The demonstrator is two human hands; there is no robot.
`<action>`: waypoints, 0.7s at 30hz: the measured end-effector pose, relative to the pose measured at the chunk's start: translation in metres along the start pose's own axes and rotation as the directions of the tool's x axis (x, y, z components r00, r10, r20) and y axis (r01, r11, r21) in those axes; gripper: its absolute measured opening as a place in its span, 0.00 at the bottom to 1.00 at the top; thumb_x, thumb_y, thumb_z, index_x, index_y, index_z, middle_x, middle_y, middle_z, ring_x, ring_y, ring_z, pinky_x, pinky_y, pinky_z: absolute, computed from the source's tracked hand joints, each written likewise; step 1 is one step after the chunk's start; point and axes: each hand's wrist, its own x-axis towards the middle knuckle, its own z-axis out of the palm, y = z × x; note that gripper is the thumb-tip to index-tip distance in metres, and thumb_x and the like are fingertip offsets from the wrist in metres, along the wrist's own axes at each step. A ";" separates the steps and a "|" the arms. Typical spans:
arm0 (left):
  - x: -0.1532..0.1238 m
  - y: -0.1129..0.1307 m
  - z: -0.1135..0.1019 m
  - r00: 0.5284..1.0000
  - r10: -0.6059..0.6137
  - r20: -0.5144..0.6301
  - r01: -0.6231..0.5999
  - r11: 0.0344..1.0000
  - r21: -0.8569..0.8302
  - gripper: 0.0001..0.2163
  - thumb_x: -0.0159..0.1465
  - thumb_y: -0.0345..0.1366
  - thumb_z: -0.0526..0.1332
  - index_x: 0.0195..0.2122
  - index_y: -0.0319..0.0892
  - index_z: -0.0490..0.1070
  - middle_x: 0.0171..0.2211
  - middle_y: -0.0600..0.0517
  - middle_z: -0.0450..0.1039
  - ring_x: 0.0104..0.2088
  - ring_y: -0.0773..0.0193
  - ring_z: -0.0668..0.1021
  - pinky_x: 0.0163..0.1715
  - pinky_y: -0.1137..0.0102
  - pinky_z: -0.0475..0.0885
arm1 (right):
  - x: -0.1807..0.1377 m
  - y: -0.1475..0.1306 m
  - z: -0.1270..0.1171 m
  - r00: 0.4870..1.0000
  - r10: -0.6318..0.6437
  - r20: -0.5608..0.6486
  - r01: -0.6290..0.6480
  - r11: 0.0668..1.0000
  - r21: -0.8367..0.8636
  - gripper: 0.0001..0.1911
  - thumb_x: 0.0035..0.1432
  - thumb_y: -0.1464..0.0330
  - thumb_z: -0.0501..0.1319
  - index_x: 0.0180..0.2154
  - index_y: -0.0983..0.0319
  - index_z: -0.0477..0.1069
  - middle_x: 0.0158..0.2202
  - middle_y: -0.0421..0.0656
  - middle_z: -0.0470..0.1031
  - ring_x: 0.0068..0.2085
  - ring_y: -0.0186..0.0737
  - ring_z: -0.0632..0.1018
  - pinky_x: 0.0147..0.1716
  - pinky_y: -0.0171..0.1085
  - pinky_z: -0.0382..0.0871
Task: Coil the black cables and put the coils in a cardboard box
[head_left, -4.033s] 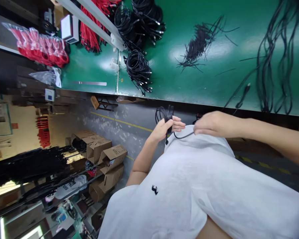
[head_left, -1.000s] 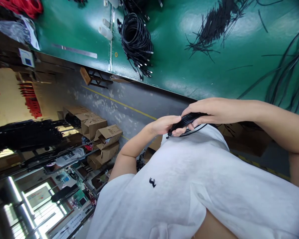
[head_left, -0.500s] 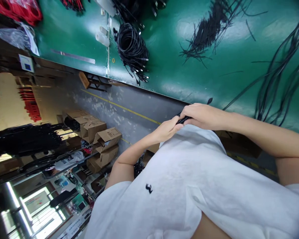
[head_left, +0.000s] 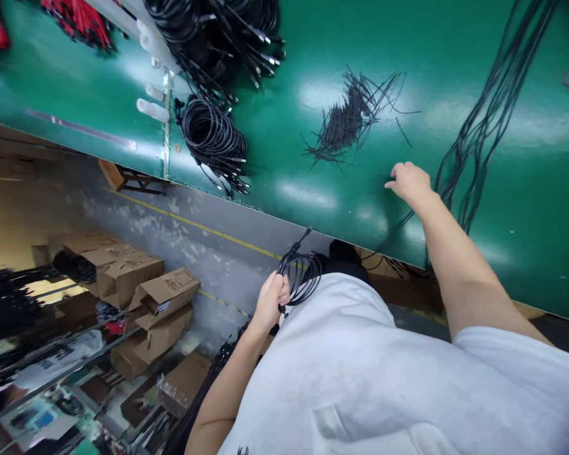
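Your left hand grips a coiled cable; black strips slant eight-to-two, eleven o'clock from your nearer right hand, hold unclear.

Black cable coil, green table, white shirt

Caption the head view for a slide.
Left hand holds a coiled black cable; right hand over a glossy green tabletop, near a pile of thin black strips.
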 end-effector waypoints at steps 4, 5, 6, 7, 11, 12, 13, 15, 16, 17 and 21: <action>0.005 0.002 0.003 0.989 0.033 -0.141 -0.041 0.998 -0.054 0.24 0.55 0.57 0.68 0.29 0.42 0.61 0.18 0.64 0.47 0.17 0.77 0.50 0.17 0.79 0.49 | -0.002 0.029 0.009 0.987 -0.084 0.135 0.098 0.991 -0.096 0.15 0.63 0.65 0.58 0.43 0.69 0.77 0.46 0.59 0.74 0.40 0.45 0.72 0.37 0.40 0.59; 0.008 0.002 0.005 0.988 0.043 -0.146 -0.052 0.997 -0.054 0.24 0.55 0.57 0.68 0.29 0.42 0.61 0.18 0.64 0.48 0.17 0.77 0.50 0.17 0.79 0.49 | -0.005 0.032 0.009 0.984 -0.113 0.141 0.127 0.987 -0.101 0.16 0.63 0.65 0.57 0.43 0.70 0.77 0.45 0.60 0.74 0.38 0.43 0.71 0.35 0.40 0.57; 0.011 0.003 0.008 0.989 0.052 -0.140 -0.060 0.997 -0.052 0.24 0.55 0.57 0.68 0.29 0.42 0.61 0.18 0.64 0.48 0.17 0.78 0.51 0.17 0.80 0.49 | -0.009 0.033 0.010 0.980 -0.136 0.143 0.152 0.983 -0.105 0.17 0.64 0.66 0.56 0.43 0.71 0.77 0.46 0.62 0.74 0.36 0.41 0.69 0.34 0.40 0.55; 0.015 0.004 0.010 0.990 0.062 -0.130 -0.068 0.996 -0.049 0.24 0.55 0.57 0.68 0.29 0.41 0.61 0.19 0.64 0.48 0.17 0.78 0.51 0.17 0.80 0.49 | -0.012 0.034 0.011 0.978 -0.155 0.139 0.170 0.979 -0.109 0.18 0.64 0.66 0.55 0.45 0.72 0.77 0.47 0.64 0.73 0.35 0.39 0.68 0.33 0.41 0.53; 0.026 0.008 0.016 0.994 0.096 -0.059 -0.096 0.995 -0.006 0.24 0.57 0.59 0.65 0.29 0.42 0.60 0.19 0.64 0.47 0.17 0.78 0.50 0.17 0.80 0.48 | -0.019 0.030 0.020 0.984 -0.161 0.081 0.170 0.978 -0.118 0.19 0.65 0.67 0.54 0.46 0.75 0.76 0.48 0.67 0.72 0.33 0.33 0.66 0.33 0.42 0.49; 0.028 0.009 0.017 0.994 0.105 -0.039 -0.105 0.994 0.014 0.24 0.58 0.59 0.64 0.29 0.42 0.60 0.19 0.64 0.47 0.17 0.78 0.50 0.17 0.80 0.48 | -0.020 0.028 0.022 0.989 -0.137 0.060 0.143 0.982 -0.122 0.19 0.66 0.68 0.54 0.46 0.76 0.76 0.48 0.66 0.72 0.34 0.33 0.67 0.33 0.42 0.48; 0.029 0.010 0.018 0.993 0.115 -0.020 -0.114 0.993 0.036 0.24 0.59 0.59 0.63 0.29 0.42 0.60 0.19 0.64 0.47 0.18 0.78 0.50 0.17 0.80 0.48 | -0.021 0.026 0.024 0.993 -0.109 0.042 0.113 0.986 -0.121 0.18 0.66 0.68 0.54 0.45 0.77 0.75 0.47 0.66 0.72 0.34 0.32 0.68 0.33 0.42 0.48; 0.030 0.011 0.019 0.991 0.136 0.013 -0.137 0.987 0.081 0.23 0.60 0.58 0.62 0.29 0.42 0.60 0.20 0.64 0.48 0.18 0.77 0.51 0.18 0.79 0.48 | -0.026 0.020 0.025 0.998 -0.067 0.000 0.067 0.993 -0.099 0.18 0.66 0.69 0.54 0.45 0.79 0.74 0.48 0.66 0.72 0.35 0.30 0.69 0.34 0.43 0.47; 0.030 0.011 0.019 0.988 0.149 0.024 -0.151 0.983 0.105 0.23 0.60 0.57 0.62 0.29 0.42 0.59 0.20 0.64 0.49 0.18 0.77 0.51 0.18 0.79 0.48 | -0.032 0.016 0.023 0.998 -0.059 -0.019 0.058 0.996 -0.068 0.18 0.65 0.69 0.55 0.44 0.79 0.74 0.48 0.66 0.72 0.35 0.30 0.69 0.34 0.42 0.47; 0.030 0.011 0.019 0.986 0.166 0.034 -0.169 0.977 0.128 0.22 0.60 0.57 0.62 0.29 0.42 0.59 0.20 0.63 0.49 0.19 0.77 0.52 0.18 0.79 0.48 | -0.041 0.012 0.021 0.998 -0.061 -0.031 0.061 0.998 -0.016 0.17 0.65 0.69 0.55 0.43 0.79 0.74 0.47 0.66 0.72 0.35 0.30 0.69 0.34 0.42 0.48; 0.029 0.011 0.018 0.965 0.227 0.132 -0.250 0.948 0.199 0.21 0.64 0.58 0.55 0.31 0.42 0.61 0.20 0.63 0.50 0.19 0.75 0.53 0.19 0.77 0.49 | -0.116 -0.019 0.021 0.981 -0.184 0.058 0.139 0.880 0.453 0.08 0.60 0.71 0.58 0.39 0.70 0.73 0.37 0.54 0.77 0.33 0.31 0.70 0.36 0.36 0.57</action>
